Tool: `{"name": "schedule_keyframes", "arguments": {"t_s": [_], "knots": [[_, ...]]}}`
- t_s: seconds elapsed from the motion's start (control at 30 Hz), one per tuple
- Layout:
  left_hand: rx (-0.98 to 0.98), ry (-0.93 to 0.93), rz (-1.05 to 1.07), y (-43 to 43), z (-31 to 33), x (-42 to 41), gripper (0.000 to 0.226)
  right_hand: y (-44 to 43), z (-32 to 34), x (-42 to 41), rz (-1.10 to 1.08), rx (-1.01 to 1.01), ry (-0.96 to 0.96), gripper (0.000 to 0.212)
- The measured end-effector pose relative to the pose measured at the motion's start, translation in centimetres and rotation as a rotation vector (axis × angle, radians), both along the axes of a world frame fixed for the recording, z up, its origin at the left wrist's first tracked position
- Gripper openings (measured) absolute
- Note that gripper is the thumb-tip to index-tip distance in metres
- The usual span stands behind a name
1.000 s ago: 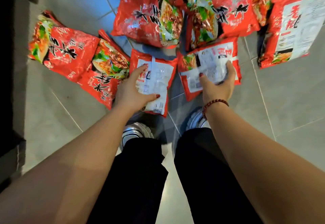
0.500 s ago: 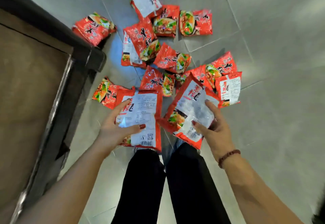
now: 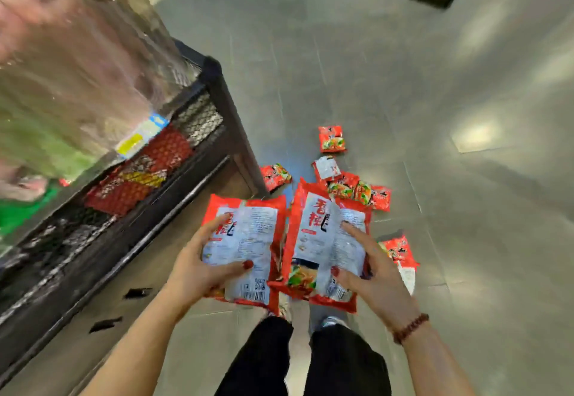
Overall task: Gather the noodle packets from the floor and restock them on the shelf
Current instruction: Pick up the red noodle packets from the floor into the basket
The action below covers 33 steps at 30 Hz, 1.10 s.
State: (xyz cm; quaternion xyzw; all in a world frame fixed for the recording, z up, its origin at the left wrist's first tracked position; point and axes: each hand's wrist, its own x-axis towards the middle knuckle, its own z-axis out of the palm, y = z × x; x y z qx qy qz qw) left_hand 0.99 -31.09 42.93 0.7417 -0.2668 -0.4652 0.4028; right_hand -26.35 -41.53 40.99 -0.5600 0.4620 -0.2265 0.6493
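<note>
2 packets up! The left hand (image 3: 192, 268) grips the left packet (image 3: 248, 240), white back facing up, thumb hooked over it, fingers (image 3: 205, 235) spread along its 9 o'clock edge. The right hand (image 3: 375, 274) grips the right packet (image 3: 326, 240), thumb and fingers spread across the print. Loose packets (image 3: 360, 192) lie on the floor (image 3: 341, 54) between 12 and 3 o'clock of the hands. The shelf (image 3: 214, 85) stands at 10 o'clock, red packs behind its mesh.
</note>
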Motion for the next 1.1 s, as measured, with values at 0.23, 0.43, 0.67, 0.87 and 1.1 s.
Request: {"name": "schedule_keyframes", "arguments": {"t_s": [0.23,0.43,0.67,0.87,1.1], "knots": [[-0.143,-0.163,0.302,6.2,8.6,-4.4,0.091,-2.0,7.6,0.0,0.31,-0.072,-0.134,0.07],[-0.199,-0.21,0.714,13.1,11.3,-10.8,0.087,-1.4,10.1,2.2,0.64,-0.105,-0.166,0.067],[-0.18,-0.228,1.069,22.8,12.3,-15.7,0.077,6.3,10.6,7.0,1.001,-0.104,-0.178,0.069],[-0.175,-0.274,1.35,32.1,11.6,-19.3,0.08,14.7,11.0,10.2,1.209,-0.064,-0.192,0.066],[-0.229,-0.31,1.647,45.4,11.4,-22.8,0.085,28.7,12.8,14.2,1.469,-0.113,-0.202,0.067]]}}
